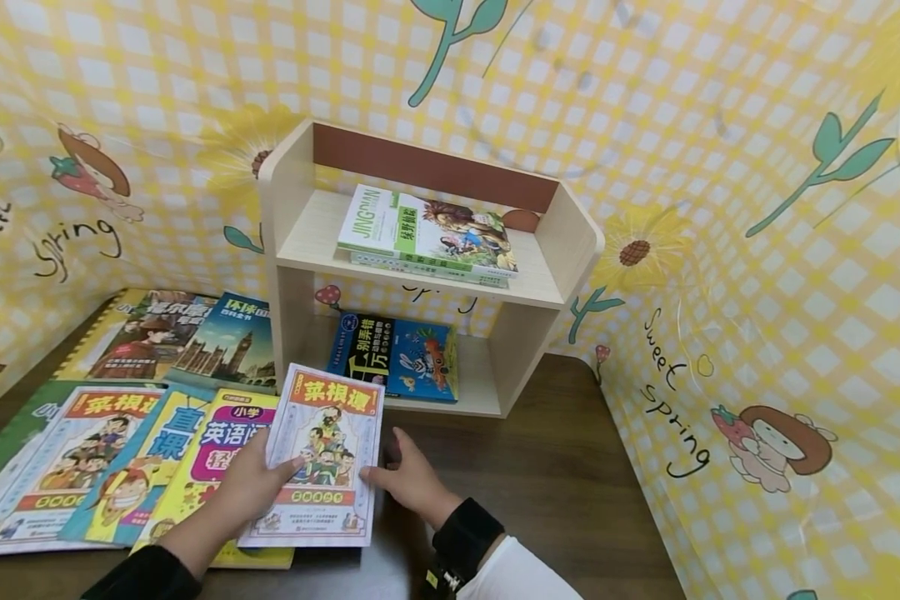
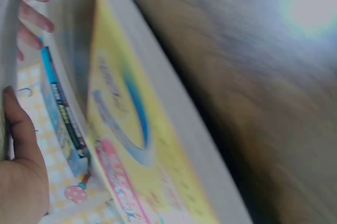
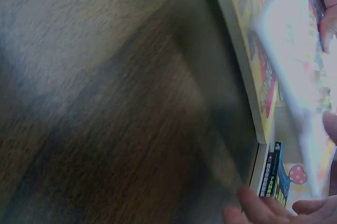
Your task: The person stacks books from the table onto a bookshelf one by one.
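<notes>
A white-and-lilac book [image 1: 332, 454] with a red title band and cartoon figures is held up in front of the shelf. My left hand [image 1: 251, 482] grips its left side, thumb on the cover and the other fingers hidden behind. At its right edge is my right hand [image 1: 414, 482], the thumb touching that edge and the fingers stretched out apart from the book. Below the held book lies a yellow book [image 1: 195, 492] with a pink title patch; its yellow cover [image 2: 131, 113] and thick page edge show in the left wrist view.
A small two-tier wooden shelf [image 1: 288, 308] stands behind the hands. Books with a green-and-white cover [image 1: 427, 233] lie on its upper tier; a black-and-blue book [image 1: 393, 354] lies on the lower. Several books, including a blue one [image 1: 146, 458], overlap at left on the dark wooden table [image 1: 570, 483].
</notes>
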`<state>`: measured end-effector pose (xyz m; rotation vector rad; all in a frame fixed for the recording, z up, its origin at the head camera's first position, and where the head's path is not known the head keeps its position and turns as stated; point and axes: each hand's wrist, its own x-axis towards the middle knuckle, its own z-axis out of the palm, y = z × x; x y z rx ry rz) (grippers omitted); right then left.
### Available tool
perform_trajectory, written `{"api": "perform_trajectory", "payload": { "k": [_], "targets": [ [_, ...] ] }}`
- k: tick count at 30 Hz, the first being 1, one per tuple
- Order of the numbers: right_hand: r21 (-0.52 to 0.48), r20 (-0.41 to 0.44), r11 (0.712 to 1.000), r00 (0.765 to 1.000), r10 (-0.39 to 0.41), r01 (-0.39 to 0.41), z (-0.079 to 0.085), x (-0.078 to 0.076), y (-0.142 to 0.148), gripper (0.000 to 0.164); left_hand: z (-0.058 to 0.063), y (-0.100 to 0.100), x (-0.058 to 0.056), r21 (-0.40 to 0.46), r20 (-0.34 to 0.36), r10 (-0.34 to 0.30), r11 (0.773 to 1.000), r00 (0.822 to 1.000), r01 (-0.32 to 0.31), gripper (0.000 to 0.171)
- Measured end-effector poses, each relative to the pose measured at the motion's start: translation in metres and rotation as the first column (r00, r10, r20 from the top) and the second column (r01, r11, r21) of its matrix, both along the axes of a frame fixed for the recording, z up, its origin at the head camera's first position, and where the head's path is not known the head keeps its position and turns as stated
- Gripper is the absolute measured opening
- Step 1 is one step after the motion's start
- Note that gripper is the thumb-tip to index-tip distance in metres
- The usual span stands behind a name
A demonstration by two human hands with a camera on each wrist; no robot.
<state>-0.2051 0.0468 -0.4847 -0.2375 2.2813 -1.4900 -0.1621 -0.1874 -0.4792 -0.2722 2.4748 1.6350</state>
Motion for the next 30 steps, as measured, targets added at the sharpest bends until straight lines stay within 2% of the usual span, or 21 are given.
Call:
{"api": "perform_trajectory", "payload": {
  "k": [4,9,13,18,25,30],
  "targets": [
    [-0.146,0.108,0.989,0.994,-0.007,0.023,0.005,-0.001,0.004,0.08,0.01,0.012,0.0,0.127,0.016,0.039,0.991,0.999,-0.04,0.07],
    [-0.258,0.139,0.966,0.99,0.003,0.034,0.012,-0.001,0.01,0.057,0.016,0.027,-0.002,0.158,0.016,0.07,0.985,0.997,-0.072,0.067],
    [-0.245,0.102,0.966,0.993,-0.06,0.083,0.021,0.0,0.011,0.045,0.02,0.038,-0.004,0.168,0.01,0.1,0.981,0.995,-0.1,0.062],
    [-0.231,0.101,0.958,0.984,-0.147,0.167,0.031,-0.001,0.009,0.05,0.022,0.05,-0.006,0.253,-0.002,0.135,0.959,0.991,-0.13,0.062],
    [-0.227,0.085,0.958,0.983,-0.162,0.178,0.039,-0.009,0.013,0.052,0.024,0.058,-0.006,0.32,0.026,0.147,0.936,0.989,-0.147,0.069],
    [-0.181,0.098,0.971,0.985,-0.142,0.158,0.048,-0.016,0.02,0.052,0.025,0.055,-0.007,0.347,0.017,0.087,0.934,0.996,-0.087,0.069]
  ]
}}
